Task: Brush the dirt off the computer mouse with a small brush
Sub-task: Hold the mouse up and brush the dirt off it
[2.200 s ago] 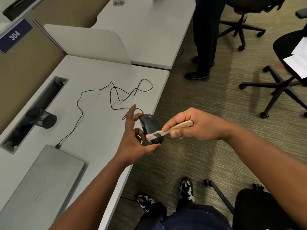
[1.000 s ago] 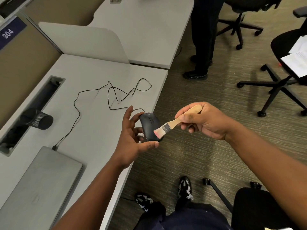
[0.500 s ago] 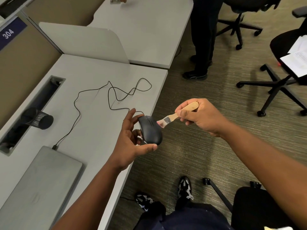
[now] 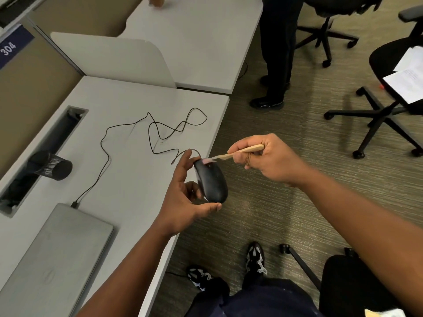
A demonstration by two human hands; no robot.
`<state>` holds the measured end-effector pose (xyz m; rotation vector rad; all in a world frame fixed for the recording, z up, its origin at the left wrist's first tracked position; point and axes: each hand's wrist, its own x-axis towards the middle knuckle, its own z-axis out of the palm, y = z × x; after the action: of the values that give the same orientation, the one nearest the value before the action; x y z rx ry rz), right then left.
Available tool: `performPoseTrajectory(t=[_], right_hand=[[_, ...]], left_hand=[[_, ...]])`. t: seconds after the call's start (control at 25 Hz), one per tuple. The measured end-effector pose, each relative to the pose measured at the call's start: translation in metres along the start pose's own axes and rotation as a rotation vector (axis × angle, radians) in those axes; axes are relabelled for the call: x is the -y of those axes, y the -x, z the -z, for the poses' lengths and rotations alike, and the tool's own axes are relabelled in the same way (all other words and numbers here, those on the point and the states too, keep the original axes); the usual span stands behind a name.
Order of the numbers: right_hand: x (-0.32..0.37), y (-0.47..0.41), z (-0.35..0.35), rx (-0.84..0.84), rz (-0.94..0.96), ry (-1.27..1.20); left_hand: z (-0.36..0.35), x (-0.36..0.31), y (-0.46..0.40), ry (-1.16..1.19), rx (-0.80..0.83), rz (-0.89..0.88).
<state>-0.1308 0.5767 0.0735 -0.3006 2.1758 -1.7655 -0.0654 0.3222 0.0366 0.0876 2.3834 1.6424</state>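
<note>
L hand (image 4: 183,202) grips mouse (image 4: 211,181) off the worktop (image 4: 128,179) edge, fingers clamped on it. R hand (image 4: 270,159), fingers shut on brush (image 4: 238,153), has moved bristles from rear to cable end; brushing prob. mid-way.

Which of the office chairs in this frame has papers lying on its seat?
The black chair at the right edge: white papers rest on its seat. The chair at top centre shows none.
</note>
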Motion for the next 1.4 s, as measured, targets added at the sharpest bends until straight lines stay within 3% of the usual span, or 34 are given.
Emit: performPoseTrajectory(t=[0.2,0.48,0.8,0.96,1.28,1.4], right_hand=[[0.011,0.001,0.011,0.09,-0.013,0.039],[0.019,-0.004,-0.018,-0.169,0.075,0.074],[0.03,0.001,-0.02,-0.047,-0.002,0.358],[0.03,-0.002,-0.024,-0.213,0.1,0.29],[0.027,0.0,-0.023,-0.009,-0.032,0.382],[0.026,-0.002,-0.023,-0.132,0.05,0.334]], left_hand=[[-0.001,-0.006,0.002,-0.074,-0.02,0.011],[-0.004,-0.011,0.004,-0.183,0.034,-0.017],[-0.007,-0.002,0.006,-0.2,0.028,0.012],[-0.01,-0.001,0.003,-0.219,0.052,0.021],[-0.009,0.0,0.002,-0.221,0.044,0.013],[-0.01,0.002,0.001,-0.244,0.054,0.034]])
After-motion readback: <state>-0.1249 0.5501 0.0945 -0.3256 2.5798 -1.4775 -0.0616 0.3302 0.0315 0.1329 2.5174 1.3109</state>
